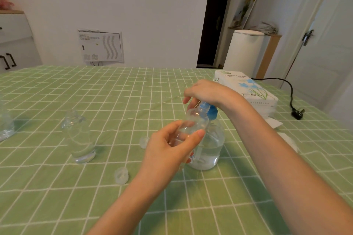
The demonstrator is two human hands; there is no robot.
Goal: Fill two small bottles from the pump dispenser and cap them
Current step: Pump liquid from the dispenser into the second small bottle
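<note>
My left hand grips a small clear bottle, tilted with its open mouth up against the blue pump head of the clear pump dispenser. My right hand rests on top of the pump head, palm down, fingers curved over it. A second small clear bottle stands upright and uncapped to the left, with some liquid at its bottom. Two clear caps lie on the cloth: one cap near my left forearm, another cap just left of my left hand.
The table carries a green checked cloth. A white tissue paper pack lies behind the dispenser at right, with a black cable and plug beyond it. A clear container sits at the left edge.
</note>
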